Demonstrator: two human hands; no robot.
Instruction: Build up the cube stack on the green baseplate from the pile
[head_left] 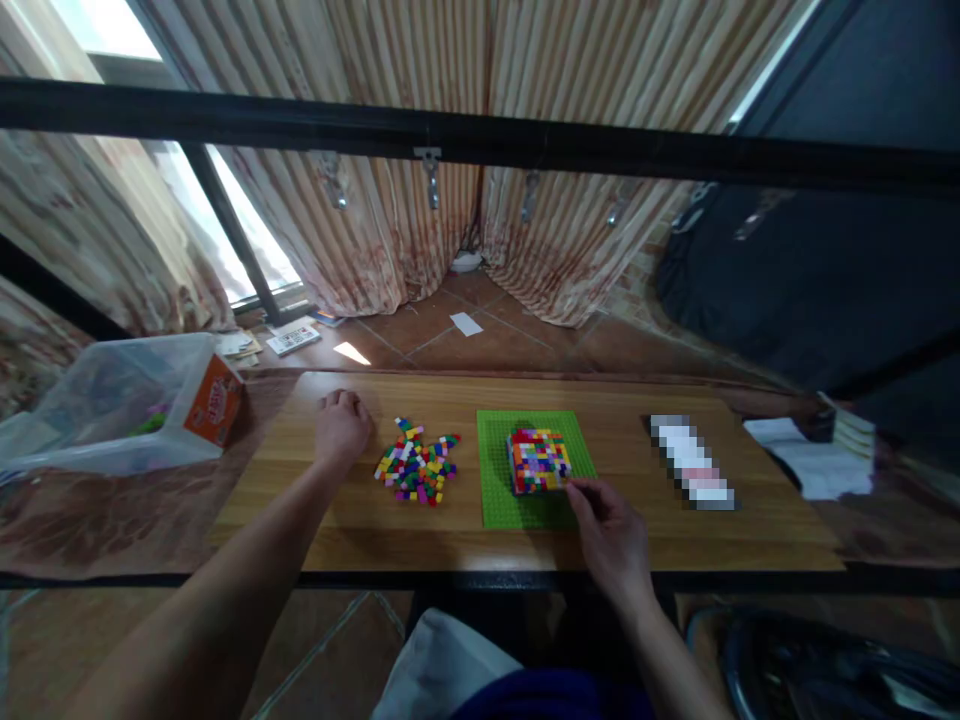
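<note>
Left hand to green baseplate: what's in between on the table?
A pile of loose bricks lies on the table between the left hand and the green baseplate; the head view shows it.

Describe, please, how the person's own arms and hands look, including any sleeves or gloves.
Both the left hand and the right hand are bare, without gloves. The left forearm and right forearm show no sleeves. No watch, ring or marking can be made out.
</note>
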